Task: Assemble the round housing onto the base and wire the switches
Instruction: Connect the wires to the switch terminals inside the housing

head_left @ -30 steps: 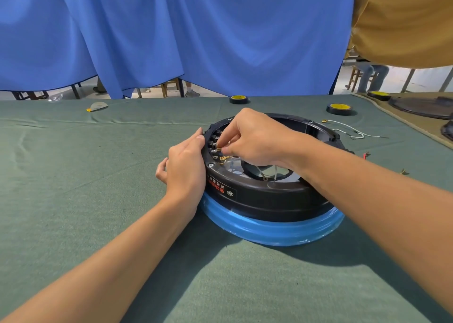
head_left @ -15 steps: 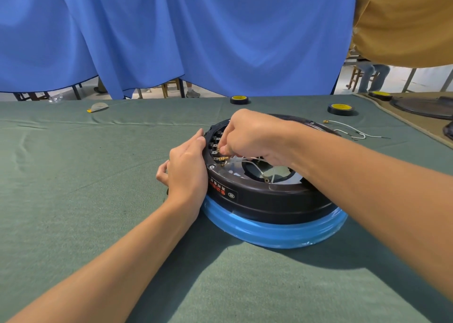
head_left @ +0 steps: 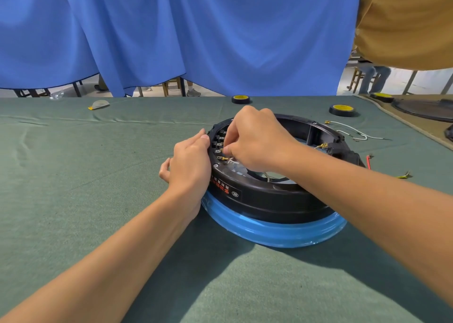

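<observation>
A black round housing (head_left: 269,197) sits on a blue-wrapped base (head_left: 277,232) in the middle of the green table. A row of switch terminals (head_left: 219,141) lines the housing's inner left wall. My left hand (head_left: 191,166) presses flat against the housing's outer left side, fingers straight. My right hand (head_left: 257,141) reaches inside the ring and pinches a thin white wire with a brass connector (head_left: 226,159) right at the terminals. Its fingertips hide the exact contact.
Two black-and-yellow tape rolls (head_left: 241,99) (head_left: 342,109) lie at the back. Loose white wires (head_left: 350,131), a red wire (head_left: 367,161) and a small connector (head_left: 404,175) lie to the right of the housing. A person in a mustard shirt (head_left: 407,21) stands at the far right.
My right hand shifted slightly along the terminal row while holding the wire. My left hand stayed against the housing's side.
</observation>
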Demonstrator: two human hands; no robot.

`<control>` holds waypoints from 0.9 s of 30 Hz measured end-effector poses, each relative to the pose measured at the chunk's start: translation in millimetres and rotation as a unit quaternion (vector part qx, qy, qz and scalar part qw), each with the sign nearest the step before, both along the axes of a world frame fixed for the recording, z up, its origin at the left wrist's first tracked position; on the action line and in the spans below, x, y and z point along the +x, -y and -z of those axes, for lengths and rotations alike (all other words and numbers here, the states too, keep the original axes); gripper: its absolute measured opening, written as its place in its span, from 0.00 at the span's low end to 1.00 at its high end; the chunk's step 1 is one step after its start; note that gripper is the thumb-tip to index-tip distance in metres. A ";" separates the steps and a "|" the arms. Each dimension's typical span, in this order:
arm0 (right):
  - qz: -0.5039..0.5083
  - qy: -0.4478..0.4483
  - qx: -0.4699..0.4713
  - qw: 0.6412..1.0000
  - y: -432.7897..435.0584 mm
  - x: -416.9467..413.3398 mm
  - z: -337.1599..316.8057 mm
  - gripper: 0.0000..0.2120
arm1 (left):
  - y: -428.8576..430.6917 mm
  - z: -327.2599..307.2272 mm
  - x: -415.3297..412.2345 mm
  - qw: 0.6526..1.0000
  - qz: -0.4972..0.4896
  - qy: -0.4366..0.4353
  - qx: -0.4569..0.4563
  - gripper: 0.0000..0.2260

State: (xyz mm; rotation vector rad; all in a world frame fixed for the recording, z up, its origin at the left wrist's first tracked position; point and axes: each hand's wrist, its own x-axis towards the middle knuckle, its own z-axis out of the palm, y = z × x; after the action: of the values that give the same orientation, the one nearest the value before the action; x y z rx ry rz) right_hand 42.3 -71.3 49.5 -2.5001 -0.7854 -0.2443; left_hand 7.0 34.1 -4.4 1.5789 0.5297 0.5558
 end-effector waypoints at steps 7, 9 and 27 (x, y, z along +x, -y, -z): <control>-0.001 -0.045 0.041 0.998 0.9 0.8 -2.0 0.04 | 1.3 1.0 1.0 1.000 -0.012 0.011 -0.003 0.11; -0.002 -0.066 0.055 0.996 1.4 0.9 -2.6 0.03 | 1.4 1.1 0.9 1.000 -0.009 0.015 -0.012 0.12; -0.050 -0.022 0.025 0.998 15.7 5.7 -3.5 0.03 | 2.9 2.3 -1.6 0.994 -0.023 0.011 0.106 0.15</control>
State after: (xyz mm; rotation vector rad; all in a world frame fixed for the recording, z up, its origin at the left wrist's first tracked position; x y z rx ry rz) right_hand 48.1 -87.0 52.9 -2.4031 -0.8722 -0.1719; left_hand 5.4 31.2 -6.7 1.7631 0.5047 0.6820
